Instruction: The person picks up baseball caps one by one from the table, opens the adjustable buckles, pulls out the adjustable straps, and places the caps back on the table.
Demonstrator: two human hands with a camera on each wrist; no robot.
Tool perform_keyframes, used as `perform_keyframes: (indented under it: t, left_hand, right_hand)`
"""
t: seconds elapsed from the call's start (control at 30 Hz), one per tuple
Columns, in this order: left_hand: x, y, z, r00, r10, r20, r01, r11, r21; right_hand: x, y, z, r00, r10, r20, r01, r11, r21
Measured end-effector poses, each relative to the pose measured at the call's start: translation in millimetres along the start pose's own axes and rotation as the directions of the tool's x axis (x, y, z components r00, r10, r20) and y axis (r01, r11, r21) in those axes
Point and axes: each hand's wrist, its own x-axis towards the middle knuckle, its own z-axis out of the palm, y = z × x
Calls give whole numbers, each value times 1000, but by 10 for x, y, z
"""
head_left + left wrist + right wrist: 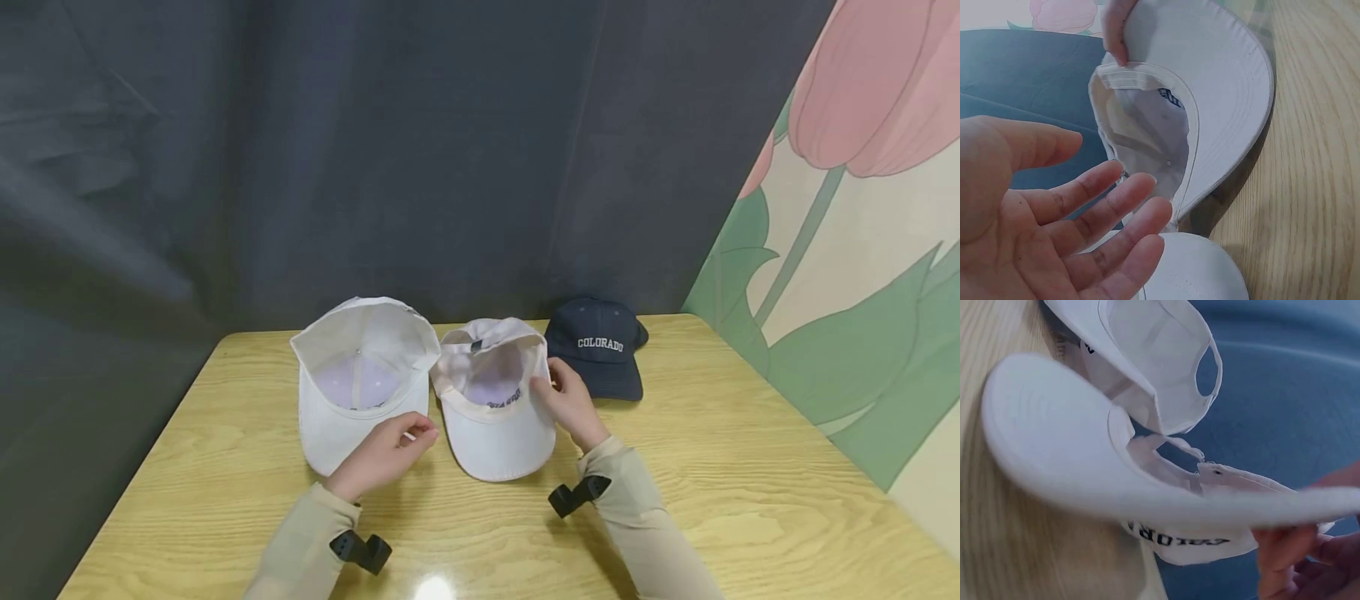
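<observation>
A pale pinkish-white cap (498, 446), tilted with its inside facing up, stands in the middle of the table. My right hand (567, 404) pinches its right edge between thumb and fingers. Dark lettering on the front of this cap (1047, 434) shows in the right wrist view, where its brim partly hides my right fingers (1282, 550). On the left, a white cap (326, 429) also shows its inside. My left hand (390, 454) hovers by that cap's brim with relaxed fingers and holds nothing; its bare palm faces the left wrist view.
A navy cap (596, 362) lettered COLORADO sits upright at the back right, just behind my right hand. The wooden table (750, 475) ends at a dark curtain (450, 167) behind the caps. At the right is a wall painted with tulips (847, 275).
</observation>
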Motion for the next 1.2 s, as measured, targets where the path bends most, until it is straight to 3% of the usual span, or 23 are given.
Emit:
perform_keyframes:
  t: [0.27,0.47,0.7,0.87,0.97,1.13,1.2]
  left_hand:
    - [39,73,3,998,22,-56,-22,1000,-13]
    - [79,107,3,995,34,-96,-38,998,-41]
    - [106,144,45,990,69,-125,-81,993,-87]
    - [99,171,67,990,73,-123,-87,989,-119]
    - [93,202,71,990,87,-110,-104,982,-156]
    - [96,250,87,986,113,-124,-140,962,-235]
    - [93,278,91,986,127,-112,-153,950,-271]
  right_hand:
    - [-23,-203,-29,987,-117,-106,109,991,-77]
    - [-78,-342,-75,979,-151,-139,142,987,-76]
    - [-107,-412,-83,984,-147,-101,145,989,-33]
    - [-161,-473,-48,980,-189,-64,190,982,-3]
    - [-213,-516,-17,954,-291,-78,290,957,-20]
    - [-317,-591,62,854,-512,-94,498,856,-139]
    - [-366,-618,104,828,-555,-76,535,824,-185]
